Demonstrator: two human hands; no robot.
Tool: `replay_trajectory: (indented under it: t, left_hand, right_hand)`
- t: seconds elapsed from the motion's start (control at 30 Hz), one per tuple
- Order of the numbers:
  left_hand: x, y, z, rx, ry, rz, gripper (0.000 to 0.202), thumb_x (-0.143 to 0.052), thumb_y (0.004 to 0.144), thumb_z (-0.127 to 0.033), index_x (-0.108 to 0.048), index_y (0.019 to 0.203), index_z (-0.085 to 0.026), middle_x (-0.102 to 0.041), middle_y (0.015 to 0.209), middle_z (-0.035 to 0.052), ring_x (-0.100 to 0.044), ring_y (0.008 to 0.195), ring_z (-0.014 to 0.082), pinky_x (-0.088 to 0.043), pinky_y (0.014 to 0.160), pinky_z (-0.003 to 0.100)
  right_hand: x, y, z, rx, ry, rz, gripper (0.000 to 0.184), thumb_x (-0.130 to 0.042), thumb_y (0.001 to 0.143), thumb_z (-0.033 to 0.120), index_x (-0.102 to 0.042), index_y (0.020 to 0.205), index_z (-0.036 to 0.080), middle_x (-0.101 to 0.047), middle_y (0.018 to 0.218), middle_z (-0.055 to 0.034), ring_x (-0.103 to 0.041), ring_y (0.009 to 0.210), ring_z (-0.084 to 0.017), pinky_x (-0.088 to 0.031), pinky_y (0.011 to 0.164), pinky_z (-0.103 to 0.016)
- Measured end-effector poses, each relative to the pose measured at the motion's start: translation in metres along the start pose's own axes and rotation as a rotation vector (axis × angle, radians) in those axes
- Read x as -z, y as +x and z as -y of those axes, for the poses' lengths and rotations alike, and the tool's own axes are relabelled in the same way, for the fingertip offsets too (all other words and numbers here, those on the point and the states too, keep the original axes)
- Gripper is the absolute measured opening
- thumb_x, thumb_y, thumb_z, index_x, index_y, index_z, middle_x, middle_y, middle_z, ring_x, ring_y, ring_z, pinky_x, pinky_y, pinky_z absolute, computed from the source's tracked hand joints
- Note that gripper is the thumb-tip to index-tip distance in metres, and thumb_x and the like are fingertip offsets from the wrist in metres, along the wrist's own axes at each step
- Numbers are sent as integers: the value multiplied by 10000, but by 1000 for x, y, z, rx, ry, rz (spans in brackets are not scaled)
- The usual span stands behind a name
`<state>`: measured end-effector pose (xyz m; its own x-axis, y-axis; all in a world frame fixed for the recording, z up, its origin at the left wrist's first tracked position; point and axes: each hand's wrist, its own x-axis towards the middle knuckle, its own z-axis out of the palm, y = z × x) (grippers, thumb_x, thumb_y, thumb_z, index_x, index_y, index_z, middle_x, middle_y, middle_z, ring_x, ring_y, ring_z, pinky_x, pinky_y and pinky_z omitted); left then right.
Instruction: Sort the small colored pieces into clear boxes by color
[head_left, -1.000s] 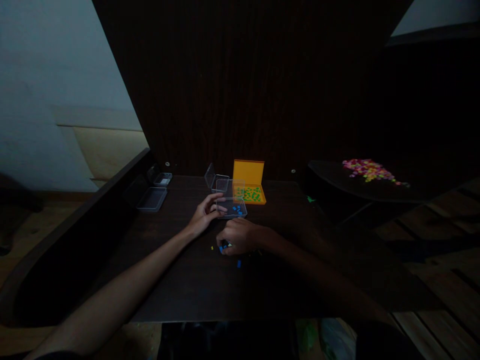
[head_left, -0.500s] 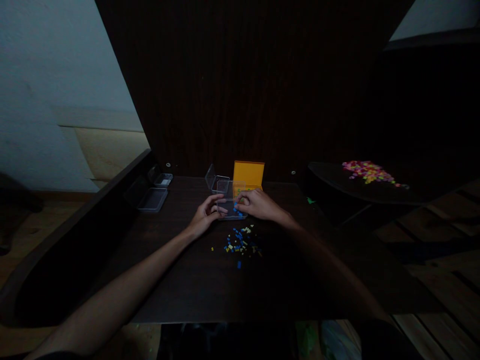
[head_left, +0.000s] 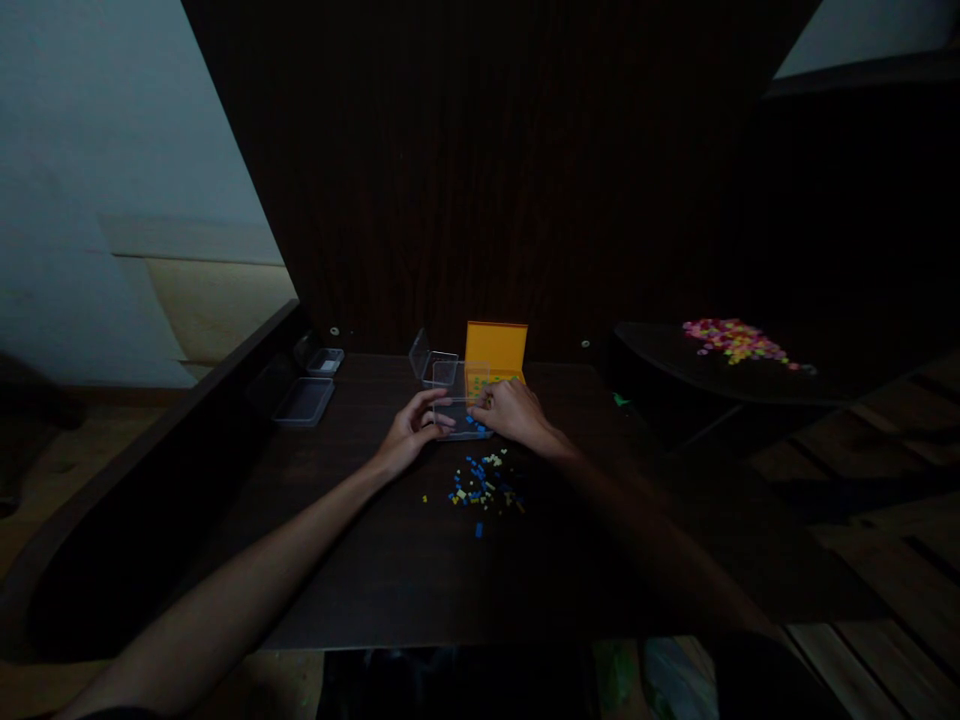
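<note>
Your left hand (head_left: 409, 432) clasps the clear box (head_left: 457, 417) by its left edge, mid-table before the orange box (head_left: 496, 346); your right hand (head_left: 516, 412) curls over its right rim, hold not discernible, loose pieces (head_left: 484, 486) just nearer you.

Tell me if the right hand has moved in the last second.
Yes. The right hand left the loose pieces and went farther out to the clear box, nearer the orange box.

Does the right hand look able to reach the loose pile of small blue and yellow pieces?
Probably yes. The right hand rests at the small clear plastic box, just beyond the pile, with only bare dark table between.
</note>
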<state>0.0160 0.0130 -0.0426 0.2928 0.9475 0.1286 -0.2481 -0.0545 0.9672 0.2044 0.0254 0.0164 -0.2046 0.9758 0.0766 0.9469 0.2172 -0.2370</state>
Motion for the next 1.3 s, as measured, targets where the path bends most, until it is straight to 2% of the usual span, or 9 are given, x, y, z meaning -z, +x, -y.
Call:
replay_trajectory:
  t: [0.33,0.43,0.57,0.63,0.77,0.83,1.07,1.3]
  left_hand:
    - [-1,-1,-2,4,5,1,535,-683,622,-123,-534,1131,-187,-578,1155,88,-624,835,137,-512,763,296]
    - [-1,-1,-2,12,14,-11,543,-686,616,-133,-536,1135,-188,-580,1159,85,-625,835,136,-507,765,294]
    - [-2,-2,-4,16,18,-15,536,-676,621,-134,-543,1138,-189,-580,1166,87,-625,834,138,-505,769,299]
    - [-2,-2,-5,18,9,-18,533,-674,621,-125,-546,1135,-187,-579,1166,90,-626,833,136,-505,766,296]
    - [-2,-2,-4,27,-12,-18,537,-675,624,-112,-538,1139,-183,-572,1173,96,-626,839,137,-507,754,284]
    - [-1,-1,-3,26,-19,-14,537,-676,627,-111,-533,1140,-181,-571,1175,98,-624,838,135,-508,742,276]
    - [-1,-1,-3,17,-15,-7,519,-666,635,-102,-537,1133,-174,-574,1162,92,-620,838,124,-503,737,256]
    - [-1,-2,-3,5,-18,-5,509,-668,639,-103,-544,1127,-173,-581,1147,92,-623,832,130,-500,737,265]
  right_hand:
    - [4,-1,-4,20,6,-26,267,-615,777,444,-723,810,203,-704,784,-64,-618,737,-182,-351,564,-238]
    - [15,0,-8,77,79,-62,302,-576,812,442,-726,806,180,-683,725,-52,-582,654,-151,-317,540,-232]
    - [37,-5,-17,207,203,-98,276,-541,838,331,-710,740,136,-591,585,-3,-480,530,-96,-278,505,-215]
    - [45,-11,-23,277,257,-46,234,-559,822,293,-711,747,132,-562,565,15,-453,517,-84,-281,503,-206]
    - [45,-27,-37,384,256,284,179,-590,805,286,-713,832,159,-583,581,29,-469,509,-82,-312,513,-206]
    - [38,-35,-46,397,197,371,152,-619,782,285,-708,844,178,-622,639,21,-513,547,-90,-336,536,-210]
    - [14,-49,-62,447,141,430,158,-656,758,281,-685,864,167,-648,799,-24,-566,684,-124,-388,607,-223]
    - [11,-62,-59,461,91,406,114,-552,837,201,-654,881,177,-662,910,-40,-583,855,-163,-397,764,-269]
